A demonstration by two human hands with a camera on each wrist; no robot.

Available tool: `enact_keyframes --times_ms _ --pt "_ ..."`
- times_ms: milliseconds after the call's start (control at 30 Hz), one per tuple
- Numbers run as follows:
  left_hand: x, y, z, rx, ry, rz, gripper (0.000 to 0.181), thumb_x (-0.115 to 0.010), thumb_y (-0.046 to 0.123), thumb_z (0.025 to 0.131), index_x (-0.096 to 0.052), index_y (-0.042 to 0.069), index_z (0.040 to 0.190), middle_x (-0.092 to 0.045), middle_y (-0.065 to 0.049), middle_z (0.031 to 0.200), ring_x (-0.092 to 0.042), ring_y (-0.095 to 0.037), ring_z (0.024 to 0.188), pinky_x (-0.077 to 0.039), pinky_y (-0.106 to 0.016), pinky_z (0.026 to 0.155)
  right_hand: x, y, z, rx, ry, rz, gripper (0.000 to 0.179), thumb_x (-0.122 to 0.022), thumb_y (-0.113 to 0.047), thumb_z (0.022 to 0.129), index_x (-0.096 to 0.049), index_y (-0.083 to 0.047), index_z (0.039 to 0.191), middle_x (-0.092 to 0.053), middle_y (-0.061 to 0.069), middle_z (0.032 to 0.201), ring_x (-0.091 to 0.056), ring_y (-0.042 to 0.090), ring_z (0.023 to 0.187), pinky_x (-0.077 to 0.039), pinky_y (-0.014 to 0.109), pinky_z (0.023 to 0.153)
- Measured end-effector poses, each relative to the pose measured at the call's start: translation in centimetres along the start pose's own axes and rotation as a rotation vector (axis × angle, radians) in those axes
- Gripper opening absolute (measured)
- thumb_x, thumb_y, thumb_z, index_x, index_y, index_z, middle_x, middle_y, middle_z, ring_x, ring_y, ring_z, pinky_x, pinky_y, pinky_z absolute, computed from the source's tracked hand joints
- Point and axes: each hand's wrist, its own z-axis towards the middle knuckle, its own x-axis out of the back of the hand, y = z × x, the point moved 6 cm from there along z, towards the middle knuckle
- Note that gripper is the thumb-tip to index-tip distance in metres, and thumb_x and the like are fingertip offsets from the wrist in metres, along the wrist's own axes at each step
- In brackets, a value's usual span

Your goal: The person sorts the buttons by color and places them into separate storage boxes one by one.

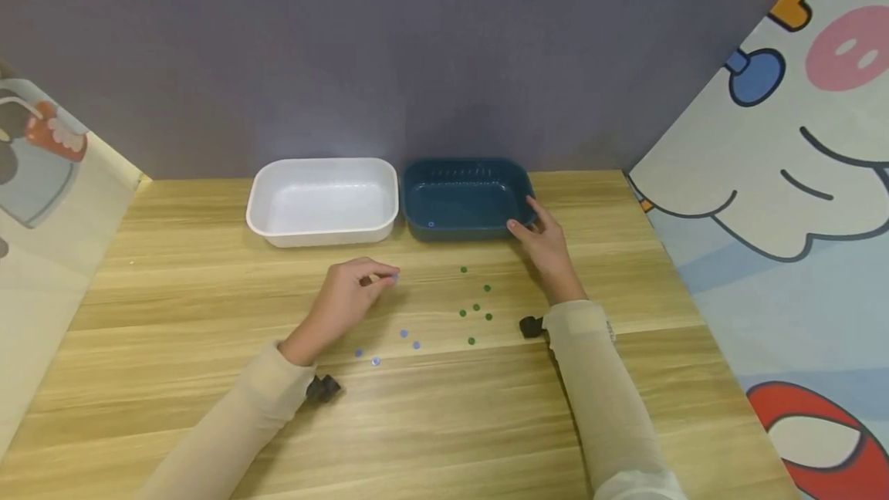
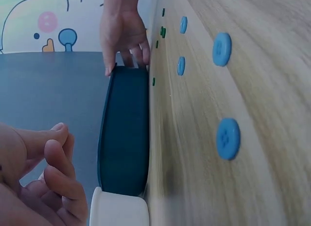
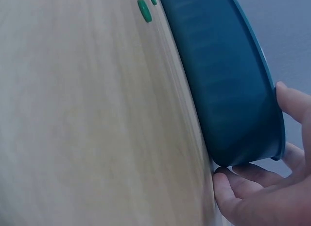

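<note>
Above the wooden table, my left hand [image 1: 347, 292] pinches a small blue button [image 1: 395, 277] between thumb and fingertips; the left wrist view hides that button behind the fingers. My right hand [image 1: 549, 253] holds the right front corner of a dark teal plastic tray [image 1: 461, 235], thumb at the rim and fingers against its end wall [image 3: 243, 153]. One blue button [image 1: 430, 224] lies inside this tray. Several blue buttons [image 2: 222, 49] lie on the table near my left wrist. Several green buttons [image 1: 476, 307] are scattered to their right, in front of the teal tray.
A white plastic tray [image 1: 322, 238] stands just left of the teal one. Behind both rises a grey partition [image 1: 333, 52]. Cartoon-printed panels [image 1: 778, 176] border the table [image 1: 417, 438] on the left and right.
</note>
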Motion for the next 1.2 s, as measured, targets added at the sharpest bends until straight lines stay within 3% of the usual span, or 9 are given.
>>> enact_keyframes --times_ms 433,567,800,1200 --pt "-0.4 -0.9 1.1 0.062 0.017 -0.073 0.012 -0.075 0.007 0.090 -0.079 0.003 0.101 -0.075 -0.007 0.086 -0.054 -0.018 0.051 -0.043 -0.023 0.046 -0.1 -0.2 -0.1 0.012 -0.006 -0.012 0.076 -0.069 -0.018 0.098 -0.027 -0.012 0.160 -0.012 0.016 0.166 -0.026 0.044 0.146 -0.033 0.049 0.115" --pt "-0.5 -1.1 1.7 0.032 0.039 -0.048 0.011 -0.074 0.007 0.091 -0.079 0.004 0.100 -0.077 -0.005 0.093 -0.048 -0.015 0.052 -0.040 -0.023 0.046 -0.2 -0.2 -0.1 0.016 -0.007 0.000 0.076 -0.069 -0.017 0.097 -0.027 -0.012 0.160 -0.012 0.016 0.166 -0.026 0.044 0.146 -0.033 0.049 0.115" --pt "-0.9 -0.9 2.9 -0.016 0.059 -0.008 0.009 -0.076 0.003 0.088 -0.079 0.001 0.096 -0.077 -0.009 0.096 -0.072 -0.021 0.085 -0.056 -0.031 0.071 0.1 2.8 1.8 0.051 0.028 0.015 0.077 -0.073 -0.024 0.095 -0.031 -0.022 0.160 -0.016 0.011 0.167 -0.030 0.040 0.146 -0.035 0.047 0.115" --pt "-1.4 -0.3 5.3 -0.080 0.084 0.018 0.006 -0.076 0.002 0.088 -0.079 0.000 0.093 -0.077 -0.010 0.092 -0.072 -0.023 0.082 -0.058 -0.038 0.075 0.1 2.9 1.9 0.060 0.027 0.022 0.077 -0.073 -0.024 0.095 -0.030 -0.022 0.160 -0.016 0.012 0.166 -0.030 0.040 0.146 -0.034 0.046 0.115"
